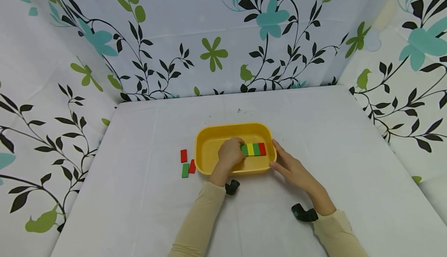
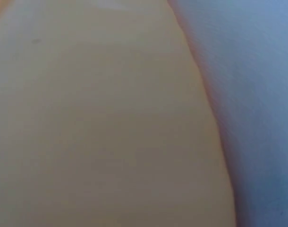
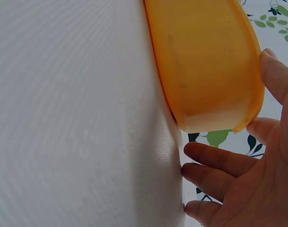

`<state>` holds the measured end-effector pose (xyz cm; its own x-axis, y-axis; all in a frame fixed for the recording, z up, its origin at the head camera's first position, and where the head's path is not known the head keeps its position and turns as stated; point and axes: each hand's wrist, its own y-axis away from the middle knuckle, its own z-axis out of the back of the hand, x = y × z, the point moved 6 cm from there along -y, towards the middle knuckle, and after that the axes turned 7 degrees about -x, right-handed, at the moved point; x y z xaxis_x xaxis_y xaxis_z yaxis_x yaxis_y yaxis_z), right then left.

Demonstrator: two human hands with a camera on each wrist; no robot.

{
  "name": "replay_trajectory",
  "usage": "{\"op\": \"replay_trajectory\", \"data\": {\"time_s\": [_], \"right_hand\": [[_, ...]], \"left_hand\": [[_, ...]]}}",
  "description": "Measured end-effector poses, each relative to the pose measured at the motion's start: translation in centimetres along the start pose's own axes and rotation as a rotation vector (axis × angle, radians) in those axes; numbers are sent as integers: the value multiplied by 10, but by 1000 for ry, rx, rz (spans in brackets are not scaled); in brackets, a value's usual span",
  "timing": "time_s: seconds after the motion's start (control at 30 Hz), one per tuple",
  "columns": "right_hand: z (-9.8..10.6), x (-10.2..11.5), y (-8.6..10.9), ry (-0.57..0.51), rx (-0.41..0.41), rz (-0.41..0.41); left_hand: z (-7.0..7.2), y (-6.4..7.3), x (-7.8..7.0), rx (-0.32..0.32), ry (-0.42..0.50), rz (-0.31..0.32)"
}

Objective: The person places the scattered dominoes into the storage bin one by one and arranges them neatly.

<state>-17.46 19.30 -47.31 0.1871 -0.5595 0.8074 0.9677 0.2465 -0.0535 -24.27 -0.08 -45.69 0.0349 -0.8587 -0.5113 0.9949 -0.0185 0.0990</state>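
The yellow tray [image 1: 234, 130] under my hands looks like smooth plastic with a soft sheen, faintly scuffed on its outer wall. The coloured blocks [image 1: 253, 149] I touch inside it look matt and smooth. The white cloth [image 1: 314, 132] over the tabletop is matt with a fine woven grain. My sleeves [image 1: 202, 218] are soft beige knit fabric.

left hand [image 1: 230, 154]: centre frame, fingers curled, forearm running to bottom centre | right hand [image 1: 291, 167]: right of centre, fingers extended, thumb apart, forearm toward lower right
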Motion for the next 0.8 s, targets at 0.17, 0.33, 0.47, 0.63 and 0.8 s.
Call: {"op": "replay_trajectory", "data": {"time_s": [0.17,0.33,0.47,0.63,0.8], "right_hand": [[1,1,0,8,-3,1],[1,1,0,13,-5,3],[0,0,0,8,-4,5],[0,0,0,0,-2,9],[0,0,0,3,-4,9]], "left_hand": [[-1,-1,-1,4,-11,-2],[-1,-1,-2,5,-17,2],[-2,0,-2,6,-15,0],[-2,0,-1,18,-6,4],[-2,1,-1,24,5,8]]}}
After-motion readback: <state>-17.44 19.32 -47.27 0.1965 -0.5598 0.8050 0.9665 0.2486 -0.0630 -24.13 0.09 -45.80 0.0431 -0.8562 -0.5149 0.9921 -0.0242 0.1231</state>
